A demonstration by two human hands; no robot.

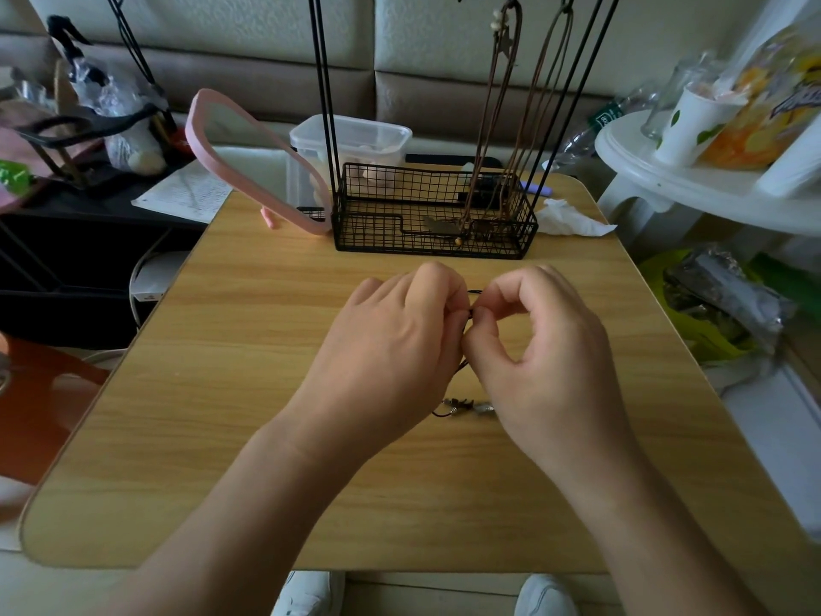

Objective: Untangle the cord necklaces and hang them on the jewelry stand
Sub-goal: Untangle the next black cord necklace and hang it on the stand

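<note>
Dark thin cord necklace (471, 304) sits over the middle of the light wooden desk (222, 349), caught between both hands.

Head view:
- Left hand (400, 331) and right hand (546, 344) meet fingertip to fingertip. Each pinches the cord at the same spot with thumb and forefinger, and the other fingers are curled.
- From the pinch, the cord's long axis runs back toward the person, down to small silvery fittings (466, 406) between the wrists, apparently on the desk.
- Black wire jewelry stand (426, 242) stands straight ahead, beyond the hands. Brown cord necklaces (488, 126) already hang on its right side.
- Judgement: hanging calls for a forward and upward lift, and both hands look equally near.
- Print on the yellow snack bag (777, 91) is too blurred to read.
</note>
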